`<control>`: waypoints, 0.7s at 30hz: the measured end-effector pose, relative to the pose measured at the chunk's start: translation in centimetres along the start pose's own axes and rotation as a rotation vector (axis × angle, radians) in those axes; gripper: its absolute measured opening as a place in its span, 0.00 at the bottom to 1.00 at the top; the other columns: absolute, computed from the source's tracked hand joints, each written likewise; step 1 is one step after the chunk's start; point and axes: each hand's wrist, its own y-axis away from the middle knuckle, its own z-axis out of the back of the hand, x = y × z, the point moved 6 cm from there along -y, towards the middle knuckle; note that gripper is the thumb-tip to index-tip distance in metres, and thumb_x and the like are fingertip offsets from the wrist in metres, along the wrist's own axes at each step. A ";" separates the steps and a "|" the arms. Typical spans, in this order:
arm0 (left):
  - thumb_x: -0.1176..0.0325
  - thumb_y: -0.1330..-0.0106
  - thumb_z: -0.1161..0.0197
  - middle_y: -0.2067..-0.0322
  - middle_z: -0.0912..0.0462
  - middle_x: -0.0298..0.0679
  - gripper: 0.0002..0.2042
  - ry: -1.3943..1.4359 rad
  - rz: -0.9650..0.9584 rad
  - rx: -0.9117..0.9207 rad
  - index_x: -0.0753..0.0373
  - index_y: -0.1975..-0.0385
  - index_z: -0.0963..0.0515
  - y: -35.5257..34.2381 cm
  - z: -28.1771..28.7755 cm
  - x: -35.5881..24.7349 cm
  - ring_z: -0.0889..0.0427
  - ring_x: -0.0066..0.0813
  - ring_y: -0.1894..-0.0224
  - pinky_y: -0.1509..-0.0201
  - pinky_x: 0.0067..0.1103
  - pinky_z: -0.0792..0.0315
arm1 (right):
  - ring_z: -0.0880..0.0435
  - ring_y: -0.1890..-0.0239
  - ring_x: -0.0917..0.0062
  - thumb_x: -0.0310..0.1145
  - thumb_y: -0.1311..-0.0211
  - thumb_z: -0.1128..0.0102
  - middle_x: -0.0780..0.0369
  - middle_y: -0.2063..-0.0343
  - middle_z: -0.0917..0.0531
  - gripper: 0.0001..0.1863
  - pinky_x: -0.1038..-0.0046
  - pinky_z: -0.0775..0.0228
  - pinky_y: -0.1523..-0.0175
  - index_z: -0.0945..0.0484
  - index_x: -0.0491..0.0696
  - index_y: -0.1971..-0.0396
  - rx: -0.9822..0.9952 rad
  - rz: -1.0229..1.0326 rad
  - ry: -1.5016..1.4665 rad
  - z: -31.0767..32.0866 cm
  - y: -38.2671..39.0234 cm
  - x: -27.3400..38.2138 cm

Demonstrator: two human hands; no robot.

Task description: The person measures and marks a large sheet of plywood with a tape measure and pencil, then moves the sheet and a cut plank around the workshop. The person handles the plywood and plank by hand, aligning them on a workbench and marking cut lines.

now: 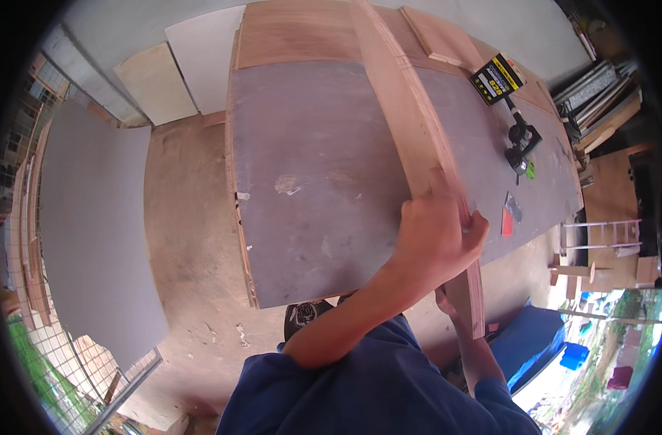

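Long plank [400,109] across grey table [309,130], overhanging its near edge, left hand [441,228] clamped over plank, right hand [445,300] by plank's near end, partly hidden, can't tell its grip, black-yellow container [497,80] toward table's far edge.

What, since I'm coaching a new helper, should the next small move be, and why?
I'd probably slide the left hand farther forward along the long board, with the right hand steadying: both hands are close to its near end, while most of its length stretches away over the grey tabletop.
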 end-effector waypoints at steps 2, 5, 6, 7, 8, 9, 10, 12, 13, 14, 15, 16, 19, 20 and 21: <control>0.59 0.38 0.27 0.80 0.17 0.50 0.27 -0.069 0.017 0.003 0.76 0.58 0.33 0.1 0.0 -0.1 0.13 0.57 0.77 0.68 0.41 0.17 | 0.11 0.47 0.57 0.26 0.39 0.33 0.49 0.47 0.15 0.30 0.63 0.19 0.44 0.24 0.41 0.36 0.011 -0.075 -0.031 0.4 0.9 -0.9; 0.57 0.38 0.26 0.75 0.16 0.56 0.30 -0.085 0.013 0.032 0.78 0.55 0.34 0.3 -0.5 -0.3 0.12 0.60 0.73 0.66 0.42 0.17 | 0.10 0.50 0.58 0.26 0.41 0.30 0.50 0.48 0.14 0.31 0.65 0.18 0.47 0.24 0.42 0.36 0.049 -0.201 -0.037 0.5 2.6 -2.6; 0.57 0.38 0.26 0.73 0.16 0.58 0.31 -0.074 -0.017 0.011 0.79 0.54 0.34 0.4 -0.6 -0.5 0.12 0.62 0.71 0.65 0.43 0.16 | 0.10 0.51 0.58 0.26 0.41 0.29 0.49 0.48 0.14 0.31 0.65 0.17 0.48 0.24 0.42 0.35 0.070 -0.211 0.004 0.4 3.0 -2.9; 0.56 0.38 0.26 0.71 0.16 0.60 0.33 -0.060 -0.032 0.026 0.80 0.51 0.34 0.5 -0.9 -0.6 0.11 0.62 0.69 0.64 0.43 0.16 | 0.09 0.52 0.57 0.27 0.40 0.28 0.49 0.48 0.14 0.32 0.64 0.17 0.49 0.25 0.43 0.34 0.091 -0.221 0.046 0.4 3.3 -3.2; 0.56 0.38 0.26 0.69 0.16 0.62 0.34 -0.043 -0.068 0.005 0.81 0.49 0.35 0.7 -1.2 -0.8 0.11 0.63 0.68 0.62 0.43 0.16 | 0.11 0.50 0.57 0.27 0.41 0.28 0.49 0.47 0.15 0.33 0.64 0.18 0.47 0.26 0.43 0.33 0.102 -0.225 0.064 0.5 3.5 -3.4; 0.55 0.38 0.25 0.67 0.16 0.64 0.36 -0.027 -0.103 -0.019 0.83 0.47 0.36 0.9 -1.4 -1.0 0.11 0.63 0.66 0.60 0.43 0.16 | 0.12 0.48 0.56 0.28 0.41 0.27 0.48 0.45 0.17 0.35 0.63 0.19 0.45 0.27 0.43 0.32 0.107 -0.213 0.066 0.5 3.4 -3.3; 0.56 0.38 0.26 0.65 0.16 0.64 0.37 -0.047 -0.137 -0.039 0.83 0.45 0.37 1.1 -1.5 -1.1 0.11 0.63 0.64 0.59 0.43 0.16 | 0.13 0.46 0.56 0.29 0.41 0.26 0.48 0.43 0.18 0.36 0.62 0.21 0.44 0.28 0.44 0.31 0.110 -0.199 0.066 0.7 3.3 -3.2; 0.56 0.38 0.26 0.62 0.16 0.65 0.38 -0.082 -0.165 -0.026 0.84 0.43 0.38 1.4 -1.8 -1.1 0.11 0.63 0.60 0.57 0.43 0.16 | 0.16 0.43 0.55 0.30 0.41 0.25 0.47 0.40 0.21 0.39 0.61 0.23 0.40 0.30 0.45 0.29 0.115 -0.158 0.046 1.0 2.6 -2.5; 0.57 0.38 0.26 0.61 0.16 0.65 0.38 -0.073 -0.203 -0.044 0.83 0.42 0.37 1.7 -1.4 -1.2 0.11 0.62 0.59 0.56 0.42 0.16 | 0.18 0.41 0.54 0.30 0.41 0.24 0.46 0.39 0.22 0.41 0.61 0.24 0.38 0.31 0.45 0.28 0.122 -0.139 0.030 1.1 2.1 -2.0; 0.58 0.38 0.27 0.59 0.16 0.65 0.36 -0.054 -0.203 -0.017 0.81 0.42 0.36 2.0 -1.0 -1.0 0.11 0.62 0.58 0.56 0.41 0.16 | 0.19 0.39 0.53 0.31 0.42 0.24 0.45 0.37 0.23 0.42 0.60 0.25 0.36 0.32 0.45 0.27 0.134 -0.120 0.021 1.0 1.7 -1.4; 0.60 0.38 0.28 0.58 0.16 0.65 0.34 -0.032 -0.173 0.051 0.79 0.42 0.35 2.5 -0.5 -0.4 0.11 0.60 0.58 0.57 0.40 0.17 | 0.21 0.37 0.53 0.31 0.42 0.23 0.45 0.36 0.24 0.44 0.59 0.27 0.35 0.33 0.46 0.26 0.153 -0.095 0.001 0.8 1.3 -0.7; 0.61 0.37 0.29 0.56 0.16 0.64 0.32 -0.025 -0.060 0.083 0.77 0.42 0.34 2.9 0.1 0.7 0.11 0.59 0.58 0.57 0.38 0.17 | 0.22 0.35 0.52 0.32 0.42 0.23 0.44 0.34 0.26 0.45 0.59 0.28 0.33 0.34 0.46 0.24 0.177 -0.065 -0.108 0.3 1.0 0.1; 0.67 0.35 0.33 0.51 0.17 0.59 0.23 -0.052 0.270 0.194 0.71 0.44 0.30 6.3 4.5 5.6 0.12 0.49 0.59 0.59 0.34 0.20 | 0.32 0.27 0.49 0.34 0.43 0.21 0.43 0.28 0.34 0.50 0.55 0.37 0.25 0.37 0.47 0.21 0.254 0.054 -0.079 -2.6 0.8 2.9; 0.70 0.34 0.35 0.49 0.17 0.55 0.20 -0.072 0.256 0.112 0.69 0.45 0.28 7.4 6.7 7.1 0.12 0.44 0.59 0.59 0.32 0.21 | 0.39 0.23 0.47 0.35 0.44 0.21 0.43 0.25 0.39 0.52 0.53 0.44 0.21 0.39 0.48 0.20 0.308 0.063 -0.069 -4.2 1.0 3.6; 0.71 0.33 0.35 0.50 0.17 0.51 0.20 -0.180 0.278 0.083 0.70 0.44 0.28 9.0 8.4 9.0 0.14 0.39 0.56 0.56 0.31 0.21 | 0.41 0.22 0.45 0.37 0.44 0.22 0.42 0.24 0.40 0.50 0.45 0.48 0.21 0.38 0.48 0.21 0.350 0.045 -0.037 -6.0 1.3 4.2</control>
